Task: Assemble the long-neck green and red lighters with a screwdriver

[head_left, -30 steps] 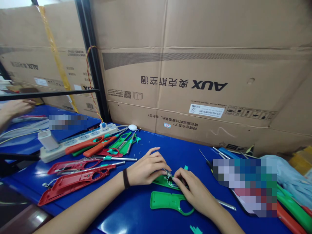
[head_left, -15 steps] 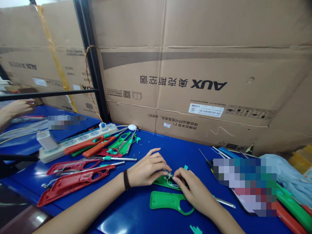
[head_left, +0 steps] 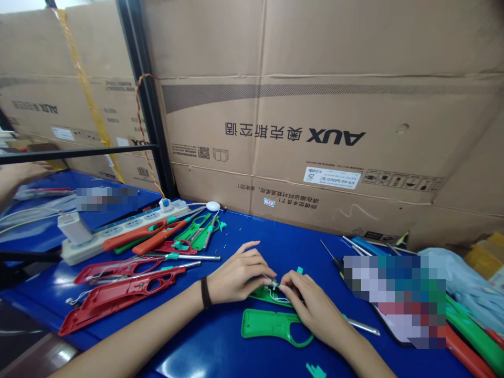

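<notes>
**Both hands pinch a small metal part over a green shell**

At far left, a co-worker's hand (head_left: 23,172) is at the next table. A white power strip (head_left: 118,229) and red lighter shells (head_left: 118,295) lie on the blue table (head_left: 220,357). Mid-table, the left hand (head_left: 240,273) and the right hand (head_left: 315,310) meet, fingertips clamped on a small metal part (head_left: 273,284) just above a green lighter shell (head_left: 262,294). A second green shell (head_left: 268,324) lies nearer, beside the right hand.

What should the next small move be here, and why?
Likely seat the small metal part into the green shell half beneath it: the left hand and right hand both pinch it just above that shell, and the matching green cover lies apart nearer the person.
</notes>
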`<state>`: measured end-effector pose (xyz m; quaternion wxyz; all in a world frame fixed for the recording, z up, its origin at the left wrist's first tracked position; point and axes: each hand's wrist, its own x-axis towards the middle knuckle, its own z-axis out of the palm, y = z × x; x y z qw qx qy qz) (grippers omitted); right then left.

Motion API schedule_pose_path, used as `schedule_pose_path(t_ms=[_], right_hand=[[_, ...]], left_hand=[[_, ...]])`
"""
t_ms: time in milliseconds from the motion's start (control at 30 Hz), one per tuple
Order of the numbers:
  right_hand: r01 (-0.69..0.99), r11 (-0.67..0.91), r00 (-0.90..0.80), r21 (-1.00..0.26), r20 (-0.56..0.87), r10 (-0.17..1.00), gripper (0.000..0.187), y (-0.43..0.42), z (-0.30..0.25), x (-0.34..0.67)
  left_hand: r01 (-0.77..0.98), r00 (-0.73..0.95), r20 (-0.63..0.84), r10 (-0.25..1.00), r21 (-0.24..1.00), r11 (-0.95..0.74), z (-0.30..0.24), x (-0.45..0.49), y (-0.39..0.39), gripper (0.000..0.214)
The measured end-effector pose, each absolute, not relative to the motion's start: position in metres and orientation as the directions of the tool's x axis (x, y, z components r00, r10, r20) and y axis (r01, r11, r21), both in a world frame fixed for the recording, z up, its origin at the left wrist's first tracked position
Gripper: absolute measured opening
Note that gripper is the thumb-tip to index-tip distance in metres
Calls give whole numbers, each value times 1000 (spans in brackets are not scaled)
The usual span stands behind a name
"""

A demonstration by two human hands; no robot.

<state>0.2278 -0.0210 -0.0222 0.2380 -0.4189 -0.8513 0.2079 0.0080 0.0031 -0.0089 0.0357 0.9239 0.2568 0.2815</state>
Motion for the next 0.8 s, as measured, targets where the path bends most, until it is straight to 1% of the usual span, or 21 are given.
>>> schedule_pose_path(t_ms=[300,567,800], right_hand=[[607,563,-539,-561,230,810,15,-20,-23,229],[613,575,-543,-542,240,805,16,-21,-24,228],[613,584,-544,-532,252,801,15,-21,-27,226]], left_hand=[[449,680,543,493,223,-865,-12,9,4,15],[453,656,562,504,242,-858,-11,11,1,16],[459,658,553,510,243,-855,-7,11,0,15]])
